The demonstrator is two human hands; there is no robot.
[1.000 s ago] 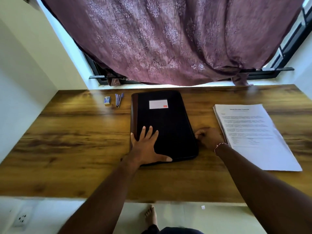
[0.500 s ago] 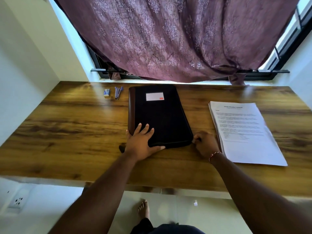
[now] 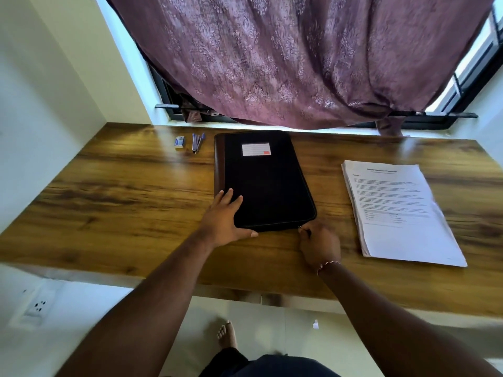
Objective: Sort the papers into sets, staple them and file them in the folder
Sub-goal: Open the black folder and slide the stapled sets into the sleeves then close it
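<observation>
Right grip (image 3: 319,244) is closed tight, fingertips pinching the zip pull (image 3: 300,228) at the folder's (image 3: 266,183) lower right corner, just below frame centre. A second ago it was further up the folder's right edge; it has since come down that edge to the corner, which suggests the zip is being run round to open the folder. Whether the teeth behind it have parted is too fine to see.

Left grip (image 3: 226,221) has slid from the middle of the cover to the lower left corner. It lies wide and flat, fingers straight on the black cover, thumb stretched along the near edge, holding the folder down.

My reading is that this is the opening step only: the folder lies shut on the counter (image 3: 122,200), and the papers (image 3: 397,210) sit in one unsorted stack at the right of the frame, well apart from both grips.
</observation>
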